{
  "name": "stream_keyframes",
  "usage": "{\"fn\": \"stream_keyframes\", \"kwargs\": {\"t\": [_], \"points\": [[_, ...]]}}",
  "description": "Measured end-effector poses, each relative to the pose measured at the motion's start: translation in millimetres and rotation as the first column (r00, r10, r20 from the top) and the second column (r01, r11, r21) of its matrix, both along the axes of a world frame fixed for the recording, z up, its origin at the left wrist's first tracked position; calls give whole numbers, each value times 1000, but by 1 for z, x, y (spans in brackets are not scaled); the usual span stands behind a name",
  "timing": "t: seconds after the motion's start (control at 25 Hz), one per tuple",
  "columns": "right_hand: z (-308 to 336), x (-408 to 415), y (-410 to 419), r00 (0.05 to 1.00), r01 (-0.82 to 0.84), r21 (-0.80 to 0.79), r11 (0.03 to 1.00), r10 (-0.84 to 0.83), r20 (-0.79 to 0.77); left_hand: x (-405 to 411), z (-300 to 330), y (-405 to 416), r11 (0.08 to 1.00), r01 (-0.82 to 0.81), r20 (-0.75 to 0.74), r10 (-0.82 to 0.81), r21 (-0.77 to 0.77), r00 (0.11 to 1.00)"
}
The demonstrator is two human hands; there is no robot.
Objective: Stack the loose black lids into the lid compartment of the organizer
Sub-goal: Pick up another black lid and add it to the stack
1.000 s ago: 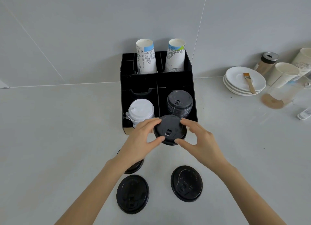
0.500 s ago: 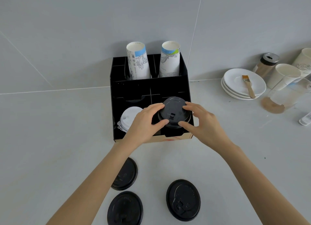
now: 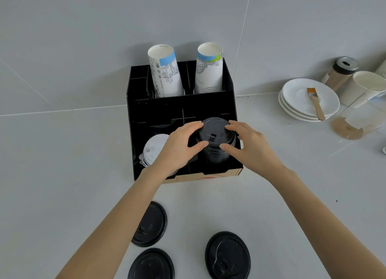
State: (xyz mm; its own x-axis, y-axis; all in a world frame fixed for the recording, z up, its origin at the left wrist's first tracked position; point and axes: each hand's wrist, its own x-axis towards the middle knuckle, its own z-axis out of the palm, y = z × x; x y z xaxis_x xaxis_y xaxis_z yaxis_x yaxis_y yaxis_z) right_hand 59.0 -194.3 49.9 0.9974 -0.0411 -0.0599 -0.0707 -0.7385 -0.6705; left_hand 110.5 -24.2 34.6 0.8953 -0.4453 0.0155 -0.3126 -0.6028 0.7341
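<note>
A black organizer (image 3: 158, 109) stands against the wall. Its front right compartment holds a stack of black lids (image 3: 216, 156). A black lid (image 3: 215, 132) sits on top of that stack, pinched at its rim from both sides by my left hand (image 3: 179, 149) and my right hand (image 3: 248, 147). Three loose black lids lie on the counter near me: one (image 3: 153, 224) partly under my left forearm, one (image 3: 151, 265) at the bottom edge, one (image 3: 227, 255) to the right.
White lids (image 3: 153, 147) fill the front left compartment. Two stacks of paper cups (image 3: 165, 71) stand in the back slots. At the right are stacked white plates (image 3: 300, 103) with a brush (image 3: 315, 103), a shaker (image 3: 341, 71), paper cups (image 3: 364, 86) and a brown spill (image 3: 345, 129).
Both hands carried the black lid forward from in front of the organizer and set it down onto the black lid stack. My view moved closer.
</note>
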Motion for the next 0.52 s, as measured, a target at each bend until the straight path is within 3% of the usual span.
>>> {"fn": "stream_keyframes", "kwargs": {"t": [0.52], "points": [[-11, -7, 3, 999, 34, -40, 999, -33, 18, -4, -8, -3, 998, 33, -3, -33, 50, 999]]}}
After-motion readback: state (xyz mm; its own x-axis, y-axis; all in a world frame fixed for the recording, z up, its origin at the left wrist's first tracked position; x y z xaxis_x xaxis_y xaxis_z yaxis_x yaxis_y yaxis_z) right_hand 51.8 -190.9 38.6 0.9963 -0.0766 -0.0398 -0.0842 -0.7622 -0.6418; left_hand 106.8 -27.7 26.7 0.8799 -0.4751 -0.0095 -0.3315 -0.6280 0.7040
